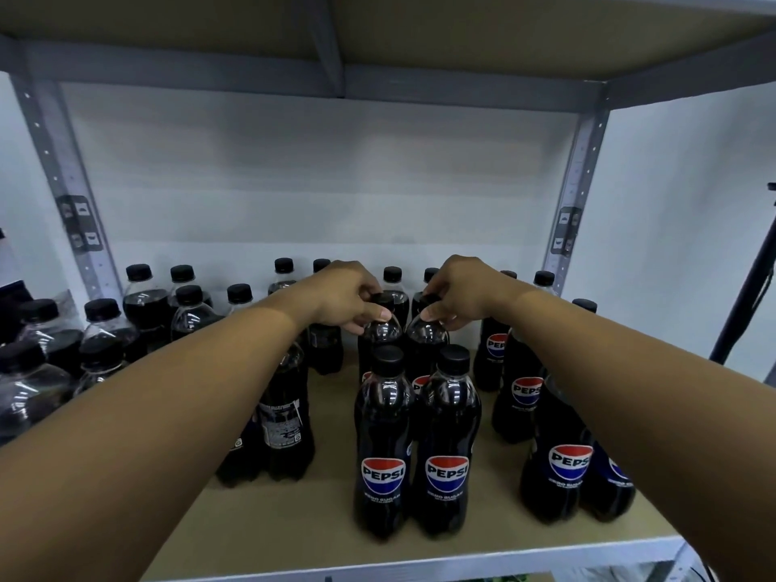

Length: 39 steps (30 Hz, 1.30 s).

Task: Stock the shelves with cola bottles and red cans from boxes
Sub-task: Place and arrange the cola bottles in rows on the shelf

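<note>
Both my arms reach into a shelf bay stocked with dark cola bottles with black caps. My left hand [350,298] grips the cap and neck of one upright bottle [380,336] in the middle of the shelf. My right hand [460,296] grips the cap of the bottle [426,342] standing right beside it. Both bottles stand on the tan shelf board [302,527]. Two more bottles [384,447] stand directly in front of them, labels facing me. No red cans are in view.
Several more bottles fill the back row [283,273], the left side [100,325] and the right side [567,459]. Grey uprights [573,195] flank the bay; an upper shelf [378,31] hangs overhead. A black stand [747,296] leans outside on the right.
</note>
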Motion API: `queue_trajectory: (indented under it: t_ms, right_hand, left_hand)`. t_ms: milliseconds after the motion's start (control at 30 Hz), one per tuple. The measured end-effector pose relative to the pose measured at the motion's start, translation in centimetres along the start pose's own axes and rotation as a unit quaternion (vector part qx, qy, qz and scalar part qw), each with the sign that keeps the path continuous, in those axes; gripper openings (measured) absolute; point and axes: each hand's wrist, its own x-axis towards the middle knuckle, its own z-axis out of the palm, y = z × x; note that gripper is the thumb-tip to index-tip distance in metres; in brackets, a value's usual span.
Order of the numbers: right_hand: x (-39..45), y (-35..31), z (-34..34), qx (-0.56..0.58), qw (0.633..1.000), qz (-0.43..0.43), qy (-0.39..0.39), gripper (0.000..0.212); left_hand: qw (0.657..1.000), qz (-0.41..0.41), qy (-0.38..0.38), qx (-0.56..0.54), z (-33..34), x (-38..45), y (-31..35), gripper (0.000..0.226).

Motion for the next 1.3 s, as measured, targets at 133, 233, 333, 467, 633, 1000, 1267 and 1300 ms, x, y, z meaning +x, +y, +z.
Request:
queue_trajectory:
  t_ms: [133,233,333,467,633,1000,1267,1300]
  right_hand:
    - [0.0,-0.4,-0.1,0.021,0.999,0.021,-0.019,0.038]
    - [0.0,-0.6,-0.1,0.083,0.995,0.05,-0.033,0.042]
    - [0.0,-0.5,-0.1,0.123,0.99,0.065,-0.037,0.042]
    - [1.1,0.2,-0.3,0.144,0.986,0.077,0.014,0.04]
    - [3.5,1.3,-1.1,0.083,0.989,0.092,0.081,0.037]
    - [8.4,3.3,0.5,0.067,0.99,0.12,0.041,0.042]
    - [9.2,3.6,1.1,0.104,0.988,0.104,0.04,0.034]
    - [9.3,3.6,1.1,0.104,0.989,0.101,0.043,0.034]
  left_hand:
    - [1.0,-0.004,-0.016,0.005,-0.1,-0.4,0.6,0.024]
    - [1.0,-0.01,-0.02,0.008,-0.1,-0.3,0.6,0.033]
    - [0.999,-0.007,-0.036,0.013,-0.5,-0.5,0.7,0.033]
    - [0.998,-0.031,-0.045,-0.013,-1.6,-0.2,0.9,0.057]
    - [0.999,-0.021,0.048,-0.001,-3.2,2.6,0.7,0.033]
    - [0.994,-0.092,0.019,0.057,-1.1,9.3,0.8,0.056]
    - [0.99,-0.106,0.042,0.079,0.3,10.2,1.4,0.027]
    - [0.99,-0.103,0.049,0.08,0.3,10.3,1.4,0.023]
